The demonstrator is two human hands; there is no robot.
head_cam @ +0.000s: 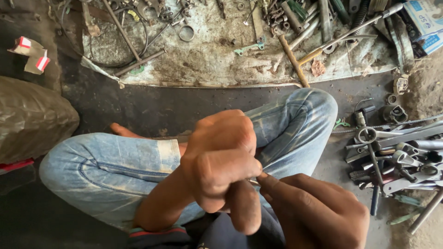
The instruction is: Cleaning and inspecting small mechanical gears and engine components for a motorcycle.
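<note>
— The grip first: what are the two hands doing?

— The left hand (221, 161) is clenched into a fist, thumb hanging down, over the lap in faded blue jeans (110, 170). The right hand (314, 207) sits just below and to its right, forefinger stretched up to touch the fist's underside. Whether either grip really grasps the piece, I cannot tell.

— Where does the piece lie from them?

— A thin pale sliver of metal (253, 181) shows right between the two, at the right forefinger's tip. It seems to run roughly sideways into the fist, so both hands are equally near.

— How does it look?

— Small, bright, mostly hidden. Well apart to the right, a heap of grey steel spanners (397, 161) lies on the floor; beyond the knees, a dirty grey cloth (207, 60) carries more tools.
</note>
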